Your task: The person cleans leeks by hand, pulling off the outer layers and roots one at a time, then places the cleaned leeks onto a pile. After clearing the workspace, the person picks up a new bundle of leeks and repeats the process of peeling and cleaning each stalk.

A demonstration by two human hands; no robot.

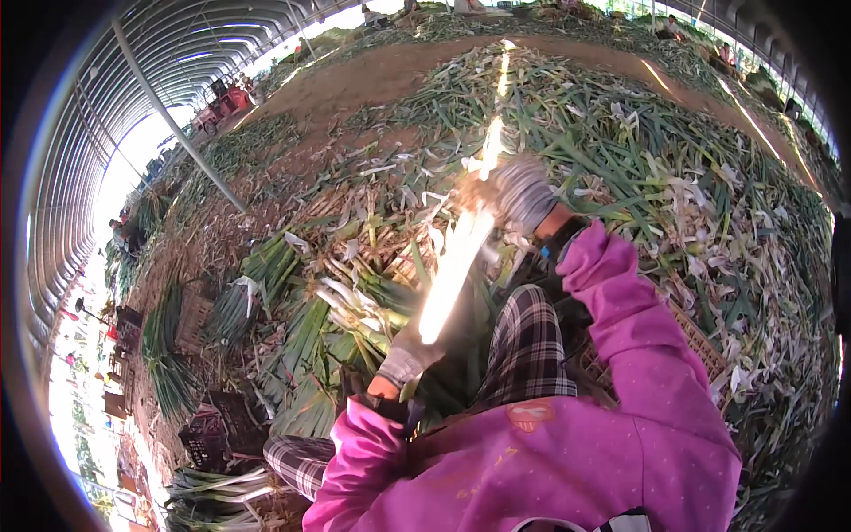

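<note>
A long green onion (456, 275) slants across the middle, its white stalk glaring in a strip of sun. Low on the stalk, my left hand (415, 353), in a grey glove, is closed round it. At the upper root end, my right hand (521, 193), also gloved, has its fingers closed; motion and glare blur them. The onion's leaf end is hidden beyond my left hand and sleeve. Just left of my left hand lies a heap of green onions (359, 306), with white stalks and green leaves.
Stripped leaves and peelings (656, 177) cover the ground to the right and ahead. A brown plastic crate (700, 341) stands by my right knee, a dark crate (208, 439) at lower left. A metal pole (173, 124) leans at upper left, near a red vehicle (226, 102).
</note>
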